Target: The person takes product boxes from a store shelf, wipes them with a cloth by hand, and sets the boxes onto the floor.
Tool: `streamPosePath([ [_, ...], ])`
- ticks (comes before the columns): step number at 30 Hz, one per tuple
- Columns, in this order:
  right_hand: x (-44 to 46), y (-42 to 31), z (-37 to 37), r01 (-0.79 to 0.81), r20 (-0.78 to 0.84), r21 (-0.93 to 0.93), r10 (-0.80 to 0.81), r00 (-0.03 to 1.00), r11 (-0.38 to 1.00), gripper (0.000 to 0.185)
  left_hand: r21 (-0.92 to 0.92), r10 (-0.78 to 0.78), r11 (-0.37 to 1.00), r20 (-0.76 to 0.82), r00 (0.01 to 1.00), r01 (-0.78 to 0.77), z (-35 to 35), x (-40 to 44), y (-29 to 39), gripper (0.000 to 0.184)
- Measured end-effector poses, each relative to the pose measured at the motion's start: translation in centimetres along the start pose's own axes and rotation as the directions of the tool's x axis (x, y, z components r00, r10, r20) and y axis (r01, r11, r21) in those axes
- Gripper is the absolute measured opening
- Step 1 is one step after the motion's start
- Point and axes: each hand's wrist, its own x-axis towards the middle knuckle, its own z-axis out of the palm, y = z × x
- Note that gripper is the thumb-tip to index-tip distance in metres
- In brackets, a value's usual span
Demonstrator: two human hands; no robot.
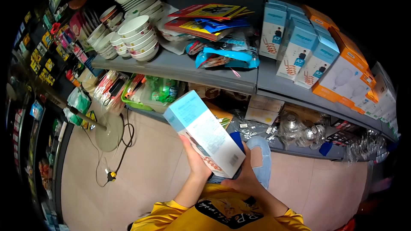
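Head view shows a white and blue box [209,139] in the middle of the frame, up off the floor [154,154] and apart from the shelf [222,78]. The left grip [197,160] is closed around the box's left side, low down. The right grip [245,174] holds it by the lower right end, near the little black lines. So the box is picked up, and both hands have it, but it is not set down on anything yet. It leans, with its blue end up toward the upper left. I see no flap sticking out, so it looks closed to me, but its back is hidden. Something blue [236,139] pokes out by the right grip, and I cannot tell if that hand holds it too. More blue and white boxes [295,53] stand on the shelf at the upper right, and they look a lot like this one. Orange boxes [346,77] are next to them. Bowls [139,38] sit in piles at the upper left, and no hand touches those.
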Motion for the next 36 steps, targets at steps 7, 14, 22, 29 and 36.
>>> streamPosePath([
  [7, -0.3, 8.0, -2.1, -0.255, 0.059, 0.353, 0.250, 0.966, 0.900, 0.080, 0.258, 0.081, 0.957, 0.207, 0.975, -0.135, -6.5, 0.0, 0.0, 0.079],
  [14, 0.3, 5.2, -2.4, -0.333, 0.131, 0.248, 0.309, 0.942, 0.910, 0.071, 0.704, -0.374, 0.688, 0.133, 0.918, 0.179, -7.7, 0.3, 9.0, 0.067],
  [22, 1.7, 7.1, -0.4, -0.475, 0.082, 0.318, 0.475, 0.876, 0.821, 0.053, 0.519, -0.360, 0.757, -0.178, 0.916, 0.398, -12.9, -1.9, 5.8, 0.055],
  [29, 2.9, 11.6, 3.3, -0.417, 0.083, 0.002, 0.416, 0.906, 0.909, 0.040, 0.457, -0.107, 0.828, -0.439, 0.892, 0.324, -15.8, -4.2, 4.8, 0.050],
  [36, 2.5, 14.6, 5.0, -0.331, 0.101, -0.253, 0.365, 0.926, 0.909, 0.047, 0.574, 0.121, 0.778, -0.535, 0.836, 0.255, -18.4, -5.3, 4.6, 0.053],
])
